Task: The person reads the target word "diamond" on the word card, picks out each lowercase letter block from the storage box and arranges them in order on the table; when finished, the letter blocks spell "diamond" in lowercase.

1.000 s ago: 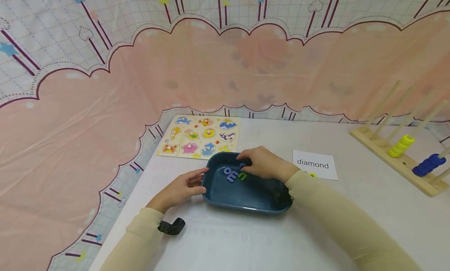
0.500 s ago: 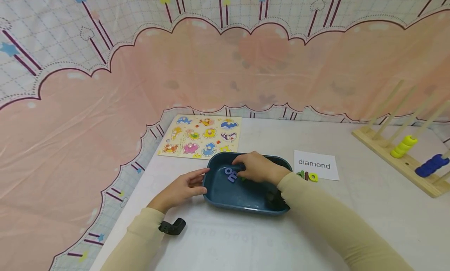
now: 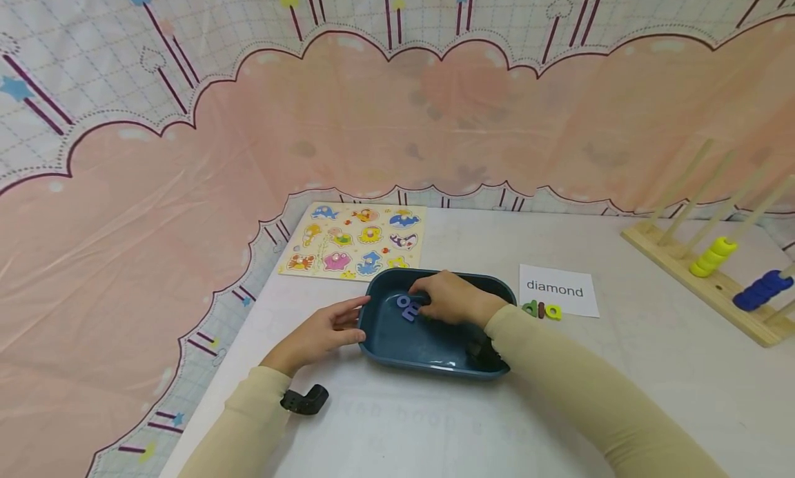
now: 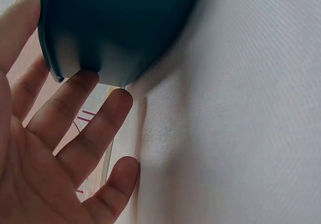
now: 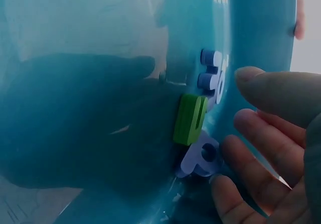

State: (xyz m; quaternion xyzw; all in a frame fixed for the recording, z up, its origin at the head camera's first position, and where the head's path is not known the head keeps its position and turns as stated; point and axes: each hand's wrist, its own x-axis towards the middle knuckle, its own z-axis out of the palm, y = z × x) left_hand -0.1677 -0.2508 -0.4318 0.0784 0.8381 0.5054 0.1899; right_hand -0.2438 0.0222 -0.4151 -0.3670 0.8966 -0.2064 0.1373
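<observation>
Tray: A dark blue tray [image 3: 422,369] with rounded corners sits on a white surface [image 3: 397,423].
Card: Just to the right of the tray lies a white card [image 3: 557,290] printed "diamond".
Letters out: Along the card's lower edge, close by the tray's right side, run a green d [image 3: 530,310], a dark red i [image 3: 542,310] and a yellow a [image 3: 553,312]. They match the start of the printed word, so that part looks done.
Letters left: Bunched inside the tray, toward its far left part, are a purple o [image 3: 399,302], a purple m [image 5: 208,81], a green n [image 5: 188,118] and a purple piece, probably a d [image 5: 193,156]. Judging by the word, slightly more than half remains.
Right hand: The right hand [image 3: 450,297] reaches into the tray beside that bunch. Its fingers [image 5: 271,138] and thumb stand apart with a moderate gap, holding nothing; whether a fingertip touches the purple piece, I cannot tell.
Left hand: The left hand [image 3: 317,336] is at the tray's left end, fingers loosely spread, fingertips touching the tray without gripping it.
Puzzle board: Just behind the tray, toward its left, lies a puzzle board [image 3: 388,233] of sea animals.
Counting rack: Well to the right of the tray stands a wooden counting rack [image 3: 722,297] with yellow and blue rings.
</observation>
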